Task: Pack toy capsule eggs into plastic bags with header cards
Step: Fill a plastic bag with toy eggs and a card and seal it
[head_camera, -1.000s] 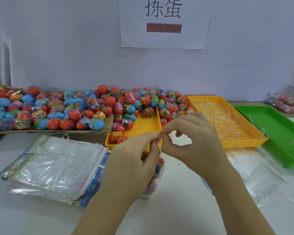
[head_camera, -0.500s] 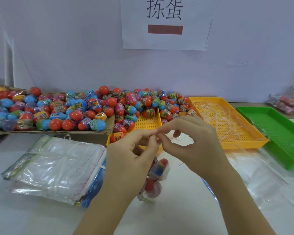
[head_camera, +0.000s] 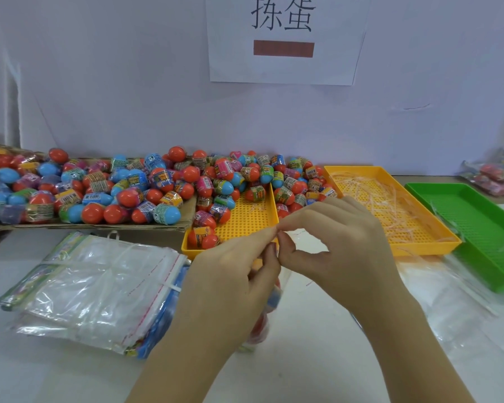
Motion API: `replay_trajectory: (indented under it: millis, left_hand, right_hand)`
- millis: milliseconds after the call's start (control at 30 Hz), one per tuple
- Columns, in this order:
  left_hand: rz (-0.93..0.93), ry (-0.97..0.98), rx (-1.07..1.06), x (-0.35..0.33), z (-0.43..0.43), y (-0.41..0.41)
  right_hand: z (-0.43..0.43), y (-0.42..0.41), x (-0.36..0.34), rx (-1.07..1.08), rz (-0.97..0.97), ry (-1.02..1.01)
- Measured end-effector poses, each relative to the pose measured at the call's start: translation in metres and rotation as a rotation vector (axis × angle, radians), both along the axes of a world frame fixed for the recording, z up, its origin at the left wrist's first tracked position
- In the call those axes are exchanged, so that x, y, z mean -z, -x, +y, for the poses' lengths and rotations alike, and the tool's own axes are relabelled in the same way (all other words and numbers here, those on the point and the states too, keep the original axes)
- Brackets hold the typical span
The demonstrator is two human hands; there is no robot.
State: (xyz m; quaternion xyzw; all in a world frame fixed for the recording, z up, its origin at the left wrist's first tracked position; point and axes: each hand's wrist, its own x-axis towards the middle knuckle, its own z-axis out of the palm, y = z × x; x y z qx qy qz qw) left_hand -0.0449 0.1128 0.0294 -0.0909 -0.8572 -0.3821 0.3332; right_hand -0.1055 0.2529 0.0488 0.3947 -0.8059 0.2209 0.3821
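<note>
A clear plastic bag [head_camera: 264, 324] with red and blue capsule eggs inside hangs below my hands, mostly hidden behind my left hand. My left hand [head_camera: 233, 283] pinches the bag's top edge between thumb and fingers. Right beside it, my right hand [head_camera: 338, 245] pinches the same top edge, fingertips almost touching the left ones. A heap of loose capsule eggs [head_camera: 163, 187] lies at the back on a flat cardboard sheet [head_camera: 99, 226] and in a yellow tray [head_camera: 245, 228]. A stack of empty bags with header cards [head_camera: 96, 292] lies at the left.
A second yellow tray [head_camera: 390, 210] holds thin clear strips. A green tray [head_camera: 477, 228] sits at the right. Packed bags [head_camera: 498, 175] lie at the far right back. Loose clear film [head_camera: 448, 303] covers the table to my right. A paper sign [head_camera: 284, 39] hangs on the wall.
Both hands stay pinched together at the bag's top. The filled bag has dropped lower beneath my left hand and swung slightly.
</note>
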Motion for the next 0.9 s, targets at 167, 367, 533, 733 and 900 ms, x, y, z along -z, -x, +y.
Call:
replay_trajectory:
  millis: [167, 367, 533, 733, 900]
  left_hand:
    - [0.096, 0.073, -0.045, 0.0011, 0.0028, 0.0029]
    - [0.087, 0.019, 0.025, 0.0017, -0.0028, 0.0001]
    - [0.029, -0.063, 0.004, -0.0001, 0.0005, -0.0025]
    - [-0.166, -0.498, 0.072, -0.0002, -0.0001, -0.0023]
    - [-0.195, -0.668, 0.098, -0.0042, -0.0011, -0.0021]
  right_hand:
    - [-0.0019, 0.0007, 0.0015, 0.006, -0.004, 0.032]
    - [-0.0014, 0.0017, 0.0023, -0.011, -0.003, 0.042]
    - [-0.0013, 0.0021, 0.0028, 0.027, 0.027, 0.070]
    - [-0.0031, -0.0032, -0.0003, -0.057, -0.043, 0.291]
    - [-0.0041, -0.0060, -0.0021, -0.103, -0.076, 0.335]
